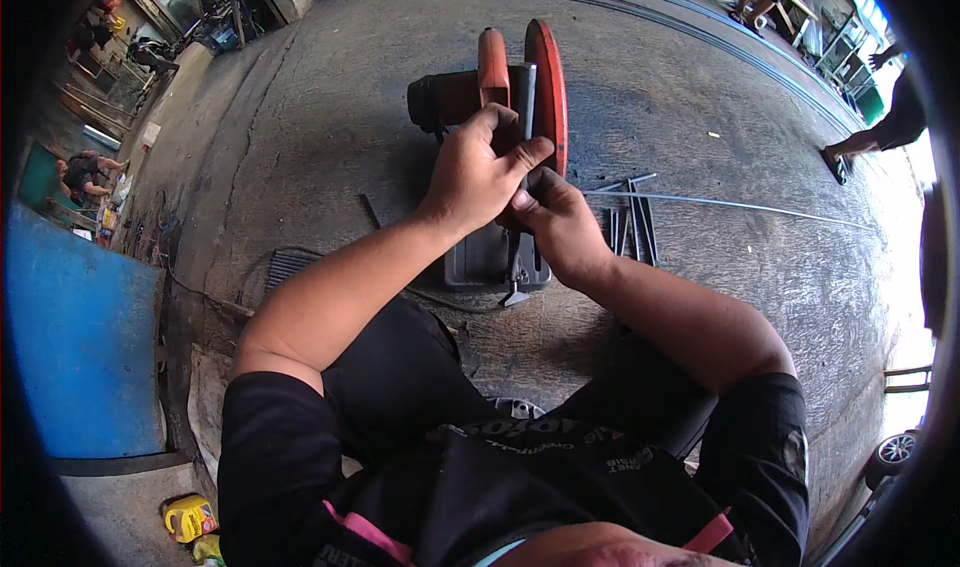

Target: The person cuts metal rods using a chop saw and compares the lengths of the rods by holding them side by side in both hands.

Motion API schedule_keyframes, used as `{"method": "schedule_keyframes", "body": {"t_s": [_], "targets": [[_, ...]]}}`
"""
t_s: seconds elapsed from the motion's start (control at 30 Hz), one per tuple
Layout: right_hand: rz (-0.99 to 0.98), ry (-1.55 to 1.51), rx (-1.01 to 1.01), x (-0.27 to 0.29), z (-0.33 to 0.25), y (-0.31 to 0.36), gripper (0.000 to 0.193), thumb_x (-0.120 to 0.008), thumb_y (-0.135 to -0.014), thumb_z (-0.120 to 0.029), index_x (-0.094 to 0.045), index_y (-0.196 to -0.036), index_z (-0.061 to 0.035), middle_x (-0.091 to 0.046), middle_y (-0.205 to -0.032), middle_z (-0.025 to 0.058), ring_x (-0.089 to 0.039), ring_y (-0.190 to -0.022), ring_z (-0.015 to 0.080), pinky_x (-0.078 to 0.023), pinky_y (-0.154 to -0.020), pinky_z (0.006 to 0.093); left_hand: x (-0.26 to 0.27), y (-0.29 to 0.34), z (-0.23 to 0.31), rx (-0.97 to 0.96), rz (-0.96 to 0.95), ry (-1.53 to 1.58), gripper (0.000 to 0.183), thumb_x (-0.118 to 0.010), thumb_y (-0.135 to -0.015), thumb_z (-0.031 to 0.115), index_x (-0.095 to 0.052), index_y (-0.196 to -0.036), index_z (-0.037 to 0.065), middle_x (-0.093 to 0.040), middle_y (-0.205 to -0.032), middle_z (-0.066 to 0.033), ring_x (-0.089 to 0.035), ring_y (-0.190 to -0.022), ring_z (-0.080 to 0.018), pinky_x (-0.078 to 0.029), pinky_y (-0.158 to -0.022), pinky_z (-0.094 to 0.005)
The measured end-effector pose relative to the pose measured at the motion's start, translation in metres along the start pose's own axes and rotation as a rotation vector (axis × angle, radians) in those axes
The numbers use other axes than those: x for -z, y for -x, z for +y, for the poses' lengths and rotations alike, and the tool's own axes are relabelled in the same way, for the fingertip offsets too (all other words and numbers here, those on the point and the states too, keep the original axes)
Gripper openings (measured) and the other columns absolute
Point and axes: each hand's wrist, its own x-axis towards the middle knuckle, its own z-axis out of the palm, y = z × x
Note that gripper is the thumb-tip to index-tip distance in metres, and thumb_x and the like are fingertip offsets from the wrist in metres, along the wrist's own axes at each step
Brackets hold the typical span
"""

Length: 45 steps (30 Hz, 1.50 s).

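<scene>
Both of my hands are raised together in front of a red cut-off saw [548, 87] standing on the floor. My left hand [485, 162] is closed around a short grey metal bar [529, 102] that points up and away from me. Just below, my right hand [562, 217] is closed at the bar's lower end, its thumb near the left thumb. My fingers cover that end, so its shape is hidden. Behind my hands show the saw's handle and dark motor [435, 102]. Part of its black base [470, 267] appears beneath my wrists.
Several short dark metal bars [635, 222] lie right of the saw, with a long thin rod [740, 205] beside them. Long bars [640, 2] cross the far floor. A person [890, 117] stands at right; another [85, 172] sits at far left. A blue panel [85, 337] is near left.
</scene>
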Motion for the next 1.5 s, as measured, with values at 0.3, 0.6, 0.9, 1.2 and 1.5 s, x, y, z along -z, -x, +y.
{"method": "schedule_keyframes", "body": {"t_s": [0.3, 0.6, 0.9, 1.2, 1.5], "targets": [[-0.027, -0.038, -0.021, -0.004, -0.008, 0.002, 0.019, -0.049, -0.096, -0.014, -0.053, -0.104, 0.003, -0.06, -0.095, 0.0071, -0.055, -0.088, 0.0125, -0.045, -0.085, 0.0302, 0.0, -0.001, -0.004, -0.006, -0.014, -0.012, 0.036, -0.07, -0.083, 0.031, -0.054, -0.099, 0.003, -0.058, -0.085, -0.0015, -0.054, -0.077, -0.0081, -0.045, -0.07, -0.0249], [-0.017, 0.07, -0.006, 0.002, -0.001, 0.0, 0.023, -0.048, -0.097, -0.018, -0.054, -0.104, 0.0033, -0.061, -0.09, 0.0057, -0.054, -0.083, 0.0111, -0.046, -0.079, 0.0292, 0.0, -0.002, -0.003, 0.044, -0.057, 0.024, 0.038, -0.07, -0.083, 0.031, -0.052, -0.101, 0.003, -0.054, -0.083, 0.0009, -0.051, -0.075, -0.0068, -0.043, -0.069, -0.023], [-0.042, 0.035, -0.066, -0.001, -0.01, 0.003, 0.025, -0.041, -0.099, -0.017, -0.053, -0.109, 0.0032, -0.06, -0.094, 0.0063, -0.058, -0.086, 0.0129, -0.048, -0.084, 0.0307, 0.001, -0.003, -0.008, 0.02, -0.056, 0.038, 0.03, -0.068, -0.086, 0.024, -0.05, -0.098, 0.003, -0.057, -0.083, 0.0002, -0.055, -0.079, -0.0074, -0.044, -0.071, -0.0233], [-0.099, -0.164, -0.162, -0.001, -0.012, 0.004, 0.027, -0.039, -0.1, -0.02, -0.052, -0.107, 0.0024, -0.061, -0.094, 0.0095, -0.061, -0.086, 0.0187, -0.049, -0.082, 0.0337, -0.002, 0.0, -0.011, 0.062, -0.024, -0.002, 0.028, -0.068, -0.086, 0.025, -0.054, -0.094, 0.003, -0.06, -0.081, -0.0018, -0.056, -0.075, -0.0086, -0.046, -0.069, -0.025], [-0.019, 0.049, -0.046, 0.0, -0.013, -0.005, 0.03, -0.052, -0.094, -0.015, -0.043, -0.118, -0.0003, -0.058, -0.094, 0.0079, -0.057, -0.083, 0.0143, -0.047, -0.074, 0.0295, 0.001, -0.008, -0.016, 0.083, 0.004, -0.059, 0.03, -0.067, -0.086, 0.026, -0.056, -0.1, 0.002, -0.061, -0.087, -0.0029, -0.056, -0.079, -0.0097, -0.045, -0.071, -0.025]]}}
